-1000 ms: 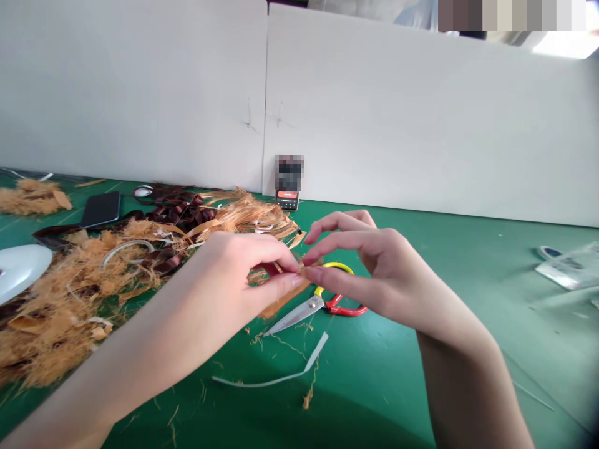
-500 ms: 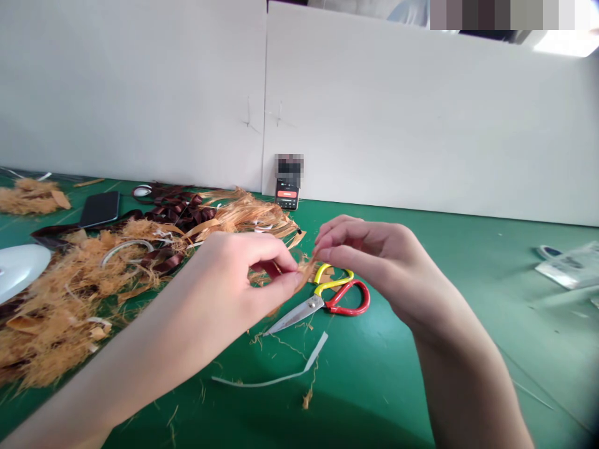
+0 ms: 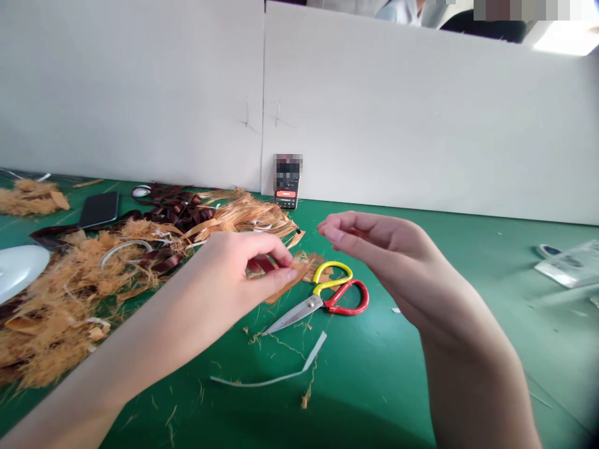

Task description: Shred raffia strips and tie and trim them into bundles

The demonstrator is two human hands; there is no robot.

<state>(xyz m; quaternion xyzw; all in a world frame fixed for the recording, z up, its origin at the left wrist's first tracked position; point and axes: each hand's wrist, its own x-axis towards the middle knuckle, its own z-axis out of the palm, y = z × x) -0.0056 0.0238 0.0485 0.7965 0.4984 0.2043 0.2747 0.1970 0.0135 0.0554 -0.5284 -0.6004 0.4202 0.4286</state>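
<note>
My left hand (image 3: 238, 271) pinches a frayed strip of tan fibre (image 3: 292, 277) between thumb and fingers, with a bit of dark red ribbon (image 3: 257, 265) showing under it. My right hand (image 3: 374, 246) hangs apart from it, to the right, fingertips closed together on nothing visible. Below that hand lie scissors (image 3: 322, 299) with red and yellow handles and steel blades, untouched. The fibre's far end rests close to the yellow handle.
A large heap of tan fibre (image 3: 70, 299) and dark brown ribbons (image 3: 175, 209) lie at left, with a black phone (image 3: 99, 209) and a white dish (image 3: 19, 268). A white strip (image 3: 276, 379) lies on the green mat. White boards stand behind.
My right hand has drawn up and to the right, off the fibre strip, and its fingers no longer touch it. My left hand keeps its pinch.
</note>
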